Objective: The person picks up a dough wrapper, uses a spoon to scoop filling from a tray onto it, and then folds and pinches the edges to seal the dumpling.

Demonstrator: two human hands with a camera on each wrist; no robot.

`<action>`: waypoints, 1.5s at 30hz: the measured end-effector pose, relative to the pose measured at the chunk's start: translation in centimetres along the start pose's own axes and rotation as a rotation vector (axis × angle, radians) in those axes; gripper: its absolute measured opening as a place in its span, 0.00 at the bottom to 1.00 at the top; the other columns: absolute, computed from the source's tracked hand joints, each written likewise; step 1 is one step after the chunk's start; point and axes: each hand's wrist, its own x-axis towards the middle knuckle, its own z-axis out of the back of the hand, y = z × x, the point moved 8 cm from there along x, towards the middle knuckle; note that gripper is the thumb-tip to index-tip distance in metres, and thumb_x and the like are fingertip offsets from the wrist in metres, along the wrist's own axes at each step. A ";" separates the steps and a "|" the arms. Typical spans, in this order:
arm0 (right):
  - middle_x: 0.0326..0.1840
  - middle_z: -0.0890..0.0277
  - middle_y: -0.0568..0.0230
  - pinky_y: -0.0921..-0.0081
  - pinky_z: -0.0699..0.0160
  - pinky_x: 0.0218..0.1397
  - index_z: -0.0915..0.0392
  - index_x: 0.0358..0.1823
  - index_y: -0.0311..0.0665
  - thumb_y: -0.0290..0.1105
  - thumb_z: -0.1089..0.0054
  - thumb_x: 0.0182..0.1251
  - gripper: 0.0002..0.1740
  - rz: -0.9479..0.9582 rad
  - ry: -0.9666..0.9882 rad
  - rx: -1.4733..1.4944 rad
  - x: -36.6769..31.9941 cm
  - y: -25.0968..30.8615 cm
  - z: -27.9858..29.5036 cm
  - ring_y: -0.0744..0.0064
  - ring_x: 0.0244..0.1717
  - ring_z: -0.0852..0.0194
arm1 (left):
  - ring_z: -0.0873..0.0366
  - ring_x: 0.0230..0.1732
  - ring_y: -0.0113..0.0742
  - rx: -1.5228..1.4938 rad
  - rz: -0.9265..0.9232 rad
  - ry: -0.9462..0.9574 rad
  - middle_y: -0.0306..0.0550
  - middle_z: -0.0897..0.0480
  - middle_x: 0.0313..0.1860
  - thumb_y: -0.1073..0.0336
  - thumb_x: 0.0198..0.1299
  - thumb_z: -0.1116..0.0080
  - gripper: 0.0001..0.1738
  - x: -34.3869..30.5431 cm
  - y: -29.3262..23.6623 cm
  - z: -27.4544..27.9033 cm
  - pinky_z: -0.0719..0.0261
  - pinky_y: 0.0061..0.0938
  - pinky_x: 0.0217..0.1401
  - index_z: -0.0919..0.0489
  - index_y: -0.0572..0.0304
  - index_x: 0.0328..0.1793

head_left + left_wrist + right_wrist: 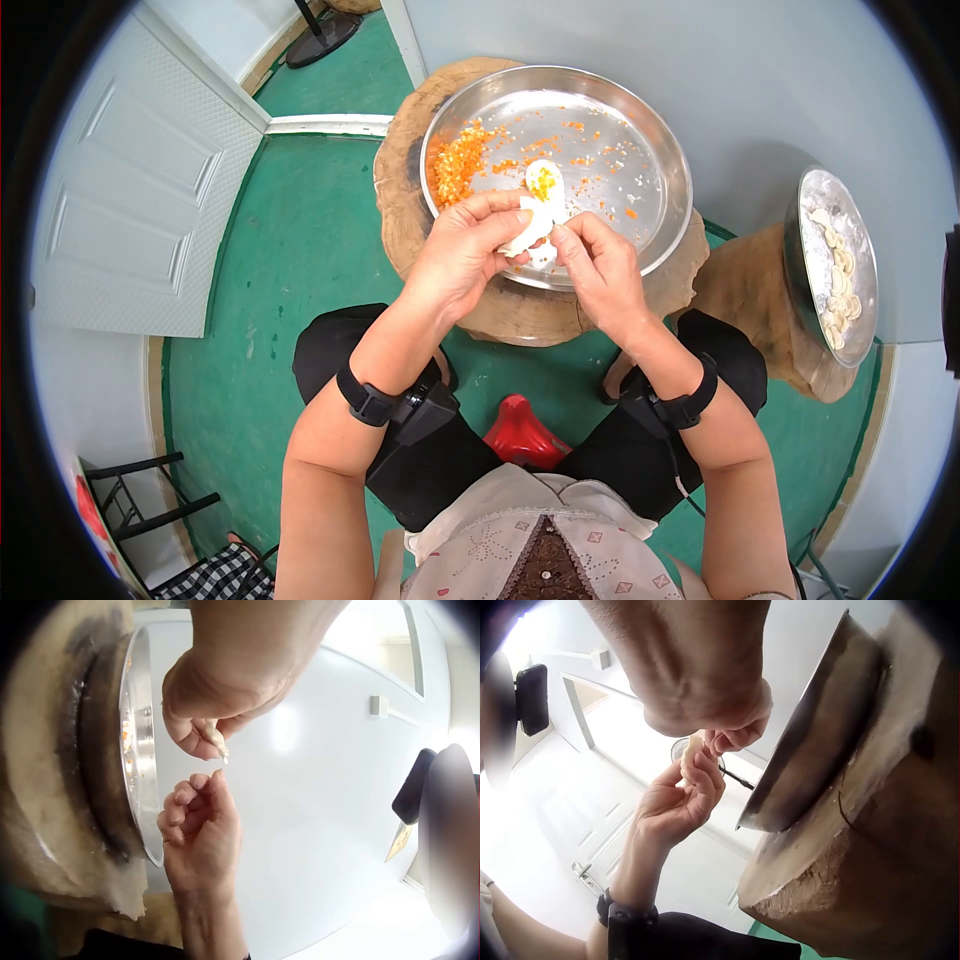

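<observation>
In front of me, my left hand [470,245] pinches a piece of folded white dumpling dough [527,228] between thumb and fingers, over the near side of the wide metal pan [676,185]. The dough [691,750] looks like a flattened half-moon in the right wrist view. My right hand [603,265] is at its right edge. In the left wrist view, the right thumb and fingertips [218,777] are loosely bent, just short of the dough's tip, with nothing between them. Beyond the dough lies a white oval piece [546,178] topped with orange-yellow filling.
Chopped orange filling [458,165] is heaped at the pan's left, with crumbs scattered across. The pan stands on a wooden stump table [400,200]. To the right, a tilted floured tray [866,300] with several dumplings [842,270] sits on another stump [750,290]. A wall rises behind.
</observation>
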 end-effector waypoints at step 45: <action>0.16 0.35 0.59 0.77 0.38 0.22 0.30 0.27 0.32 0.34 0.49 0.61 0.12 0.045 0.011 0.008 -0.4 0.2 -0.7 0.73 0.17 0.40 | 0.26 0.34 0.24 0.069 0.006 -0.035 0.40 0.21 0.36 0.70 0.54 0.46 0.09 -0.3 0.6 -0.1 0.28 0.18 0.33 0.24 0.61 0.42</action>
